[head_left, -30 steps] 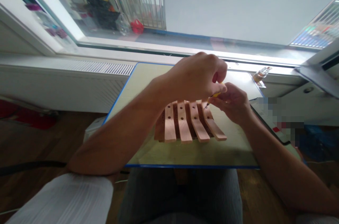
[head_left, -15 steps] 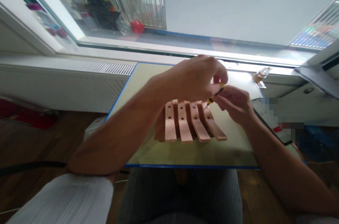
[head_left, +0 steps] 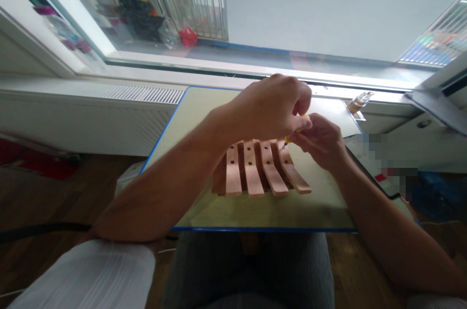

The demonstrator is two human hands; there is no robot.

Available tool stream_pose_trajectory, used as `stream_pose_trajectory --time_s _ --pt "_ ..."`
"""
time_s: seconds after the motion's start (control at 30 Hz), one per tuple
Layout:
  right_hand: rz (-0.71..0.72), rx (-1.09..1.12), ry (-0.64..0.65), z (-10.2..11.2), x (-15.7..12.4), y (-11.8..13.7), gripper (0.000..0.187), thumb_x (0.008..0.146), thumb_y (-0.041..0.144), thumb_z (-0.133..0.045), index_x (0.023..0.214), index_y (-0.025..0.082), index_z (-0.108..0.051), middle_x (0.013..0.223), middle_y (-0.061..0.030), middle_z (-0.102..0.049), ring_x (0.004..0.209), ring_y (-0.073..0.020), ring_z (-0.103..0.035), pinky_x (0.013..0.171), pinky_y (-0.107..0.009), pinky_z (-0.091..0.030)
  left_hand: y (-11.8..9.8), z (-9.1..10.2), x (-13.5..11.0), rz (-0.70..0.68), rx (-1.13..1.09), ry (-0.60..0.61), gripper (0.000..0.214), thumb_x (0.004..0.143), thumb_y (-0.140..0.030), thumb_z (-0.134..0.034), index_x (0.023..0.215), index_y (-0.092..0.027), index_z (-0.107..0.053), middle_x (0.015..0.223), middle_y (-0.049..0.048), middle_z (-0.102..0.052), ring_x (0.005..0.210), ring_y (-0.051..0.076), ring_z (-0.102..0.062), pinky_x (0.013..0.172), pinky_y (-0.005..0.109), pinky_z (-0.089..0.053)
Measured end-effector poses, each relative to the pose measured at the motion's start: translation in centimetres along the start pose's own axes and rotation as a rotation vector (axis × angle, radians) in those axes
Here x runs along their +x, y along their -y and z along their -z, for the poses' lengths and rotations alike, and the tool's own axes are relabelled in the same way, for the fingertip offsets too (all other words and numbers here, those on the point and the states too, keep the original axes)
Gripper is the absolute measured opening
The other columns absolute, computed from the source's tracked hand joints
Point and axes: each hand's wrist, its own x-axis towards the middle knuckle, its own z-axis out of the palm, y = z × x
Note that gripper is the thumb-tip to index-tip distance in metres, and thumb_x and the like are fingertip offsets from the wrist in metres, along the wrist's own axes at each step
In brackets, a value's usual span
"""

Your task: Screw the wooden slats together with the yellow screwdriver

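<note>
A slim yellow-and-black screwdriver (head_left: 288,139) stands tilted over the rightmost bent wooden strip (head_left: 295,176), its thin metal tip at the strip's upper hole. My left hand (head_left: 275,107) is closed on the top of its handle, thumb lying across it. From the right, my right hand (head_left: 321,139) pinches the handle lower down. Several such strips, each with two holes, lie side by side over a reddish-brown, rough-textured block (head_left: 219,178). My left hand and forearm pass over the far left of the row. Fingers hide most of the screwdriver.
Under the work is a pale table (head_left: 262,214) with a blue edge. A clear packet (head_left: 359,103) lies at its far right corner. Beyond stand a radiator (head_left: 142,92) and a window. At right is a dark-edged tablet-like panel (head_left: 392,195), partly blurred out.
My left thumb has rolled forward over the screwdriver's handle, covering more of it. My right fingers have shifted slightly up and left. The wooden strips keep their places.
</note>
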Motion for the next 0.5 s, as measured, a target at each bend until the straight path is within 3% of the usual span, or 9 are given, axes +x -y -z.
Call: stream_pose_trajectory --time_s 0.3,0.5 --pt "-0.017 0.008 0.053 0.35 -0.14 0.28 0.023 0.093 0.043 -0.088 0.091 0.021 -0.081 0.071 -0.0005 -0.065 0.058 -0.0118 -0.048 0.051 -0.03 -0.037 0.58 -0.06 0.14 -0.1 -0.026 0.028 0.024 0.089 -0.021 -0.065 0.104 -0.021 -0.084 0.103 0.0077 -0.08 0.094 0.02 -0.069 0.084 0.035 -0.051" --pt "-0.005 -0.044 0.026 0.08 -0.08 0.17 0.031 0.091 0.042 -0.091 0.08 0.023 -0.069 0.065 0.0027 -0.057 0.058 -0.0118 -0.046 0.05 -0.03 -0.035 0.34 0.07 0.08 -0.015 -0.02 0.009 0.028 0.091 -0.038 -0.073 0.111 -0.022 -0.083 0.1 0.0075 -0.079 0.092 0.021 -0.068 0.079 0.035 -0.049"
